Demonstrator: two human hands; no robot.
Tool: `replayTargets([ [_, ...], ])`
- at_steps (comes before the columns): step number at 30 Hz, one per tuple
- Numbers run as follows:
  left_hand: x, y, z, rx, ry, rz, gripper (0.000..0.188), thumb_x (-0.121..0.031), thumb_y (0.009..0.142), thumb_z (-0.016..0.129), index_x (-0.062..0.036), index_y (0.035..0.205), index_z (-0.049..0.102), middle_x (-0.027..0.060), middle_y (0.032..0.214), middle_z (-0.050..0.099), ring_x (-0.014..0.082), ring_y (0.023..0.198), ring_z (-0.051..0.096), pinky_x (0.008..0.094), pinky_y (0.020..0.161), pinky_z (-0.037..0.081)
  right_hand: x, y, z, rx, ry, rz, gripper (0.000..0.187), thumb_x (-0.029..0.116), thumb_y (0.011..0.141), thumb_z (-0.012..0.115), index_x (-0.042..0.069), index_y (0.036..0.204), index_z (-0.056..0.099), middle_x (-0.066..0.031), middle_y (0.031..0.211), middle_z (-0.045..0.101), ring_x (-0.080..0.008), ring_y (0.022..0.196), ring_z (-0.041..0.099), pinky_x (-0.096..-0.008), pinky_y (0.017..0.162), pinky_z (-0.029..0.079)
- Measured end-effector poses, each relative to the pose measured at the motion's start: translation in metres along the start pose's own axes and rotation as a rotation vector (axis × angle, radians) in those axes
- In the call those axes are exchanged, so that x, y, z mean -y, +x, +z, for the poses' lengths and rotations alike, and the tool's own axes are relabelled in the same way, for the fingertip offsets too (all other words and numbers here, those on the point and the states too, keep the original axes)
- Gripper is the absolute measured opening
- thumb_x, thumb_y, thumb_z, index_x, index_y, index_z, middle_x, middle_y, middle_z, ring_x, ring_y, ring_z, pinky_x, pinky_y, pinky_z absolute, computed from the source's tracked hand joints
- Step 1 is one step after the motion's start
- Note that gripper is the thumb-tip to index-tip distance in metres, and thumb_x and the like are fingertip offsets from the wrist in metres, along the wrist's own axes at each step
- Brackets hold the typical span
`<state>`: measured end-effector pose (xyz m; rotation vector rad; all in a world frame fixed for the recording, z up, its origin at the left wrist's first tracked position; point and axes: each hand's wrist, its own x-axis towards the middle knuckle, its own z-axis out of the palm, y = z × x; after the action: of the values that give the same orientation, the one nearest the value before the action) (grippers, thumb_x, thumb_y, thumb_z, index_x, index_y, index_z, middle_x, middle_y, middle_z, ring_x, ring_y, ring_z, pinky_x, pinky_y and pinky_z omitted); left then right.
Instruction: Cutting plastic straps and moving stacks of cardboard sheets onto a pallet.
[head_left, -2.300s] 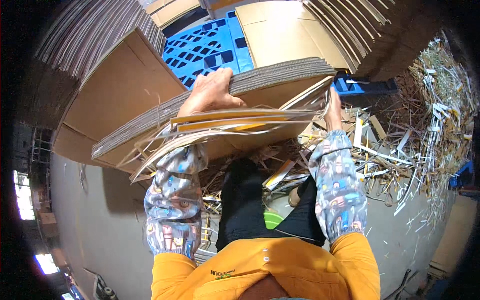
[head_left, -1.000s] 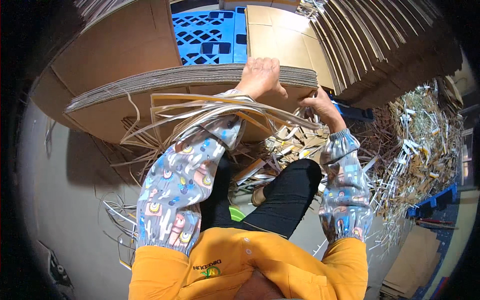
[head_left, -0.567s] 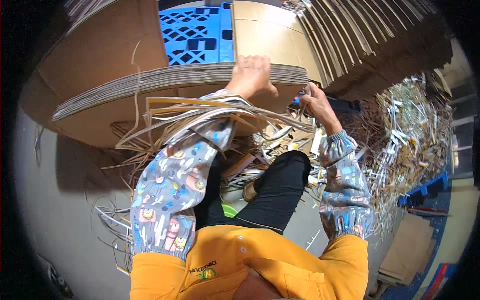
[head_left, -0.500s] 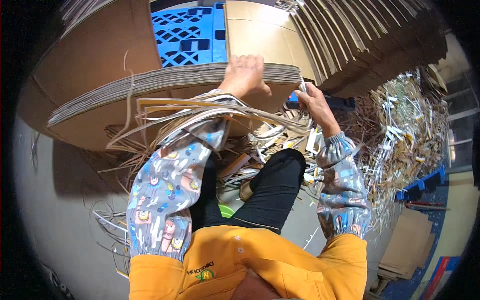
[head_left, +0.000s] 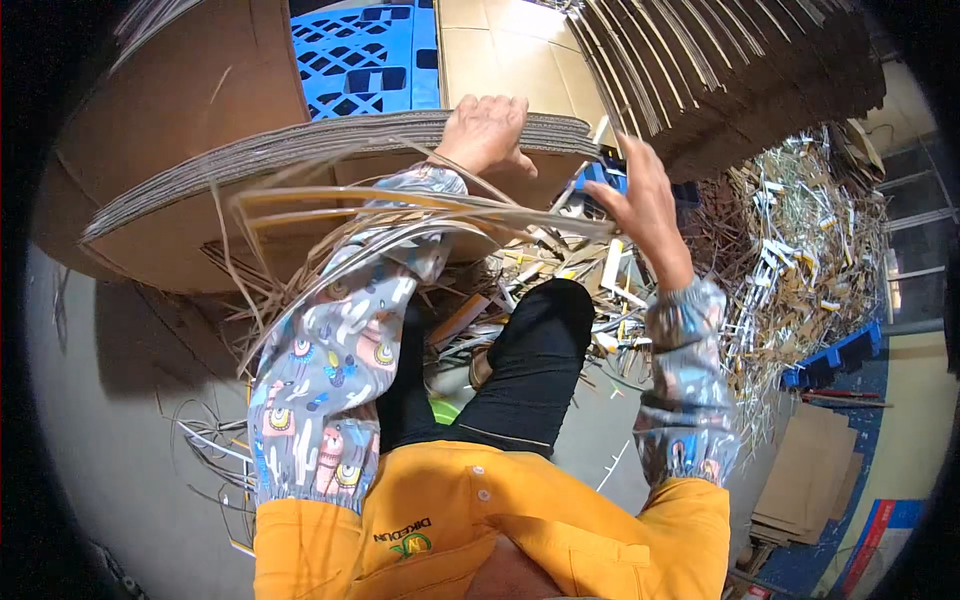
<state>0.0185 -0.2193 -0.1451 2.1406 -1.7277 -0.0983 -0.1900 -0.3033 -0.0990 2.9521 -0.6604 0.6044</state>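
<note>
A thick stack of cardboard sheets (head_left: 310, 142) stands on edge across in front of me. My left hand (head_left: 484, 136) is closed over its upper edge, the fingers reaching over the far side and the thumb on the near face. Draped over my left forearm is a loose bundle of thin cardboard strips (head_left: 380, 212), some blurred by motion. Just off the right end of the stack, my right hand (head_left: 648, 208) is open, fingers stretched and thumb apart. A small blue object (head_left: 606, 180), partly hidden, sits behind it.
Blue plastic pallets (head_left: 355, 65) stand beyond the stack. More cardboard (head_left: 700, 60) is piled at the far right. A heap of cut scraps (head_left: 785, 235) spreads below it, reaching toward my legs. Flat cardboard pieces (head_left: 808, 470) lie on the floor at right.
My right hand has let go at the stack's right end and opened, moving slightly up and right. The strips have swung loosely. My left hand keeps its place on the stack.
</note>
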Motion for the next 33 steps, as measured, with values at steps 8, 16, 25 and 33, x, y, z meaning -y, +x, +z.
replayTargets([
  [8, -0.005, -0.015, 0.006, -0.149, -0.009, 0.121, 0.074, -0.051, 0.052, 0.078, -0.0028, 0.1, 0.051, 0.0118, 0.097, 0.049, 0.0274, 0.101, 0.047, 0.0396, 0.083, 0.038, -0.008, 0.065, 0.022, 0.532, 0.12, -0.105, 0.065, 0.022, 0.062, 0.078, 0.0, 0.115, 0.047, -0.0169, 0.107, 0.05, -0.0335, 0.102, 0.05, -0.0374, 0.085, 0.043],
  [16, 0.004, -0.016, 0.003, -0.213, -0.099, 0.176, 0.065, -0.034, 0.051, 0.079, -0.0011, 0.098, 0.049, 0.0127, 0.097, 0.049, 0.0289, 0.1, 0.047, 0.0394, 0.086, 0.039, -0.006, 0.066, 0.035, 0.392, 0.081, -0.201, 0.052, 0.019, 0.058, 0.079, -0.001, 0.094, 0.047, -0.0158, 0.091, 0.048, -0.0326, 0.088, 0.049, -0.0395, 0.073, 0.042],
  [25, 0.008, -0.007, 0.011, -0.278, -0.119, 0.243, 0.052, -0.024, 0.054, 0.077, -0.0014, 0.094, 0.052, 0.0143, 0.097, 0.052, 0.0292, 0.099, 0.05, 0.0392, 0.085, 0.039, 0.002, 0.061, 0.033, 0.406, -0.063, -0.128, 0.049, 0.017, 0.06, 0.078, 0.002, 0.093, 0.045, -0.0191, 0.097, 0.05, -0.0367, 0.097, 0.048, -0.0418, 0.08, 0.041],
  [33, -0.002, 0.001, 0.009, -0.3, -0.12, 0.253, 0.053, -0.023, 0.052, 0.078, 0.0001, 0.093, 0.054, 0.0146, 0.093, 0.054, 0.0295, 0.095, 0.054, 0.0389, 0.085, 0.042, -0.012, 0.059, 0.029, 0.35, -0.147, -0.187, 0.064, 0.019, 0.053, 0.083, 0.003, 0.103, 0.047, -0.0142, 0.099, 0.049, -0.0342, 0.097, 0.047, -0.041, 0.08, 0.041],
])
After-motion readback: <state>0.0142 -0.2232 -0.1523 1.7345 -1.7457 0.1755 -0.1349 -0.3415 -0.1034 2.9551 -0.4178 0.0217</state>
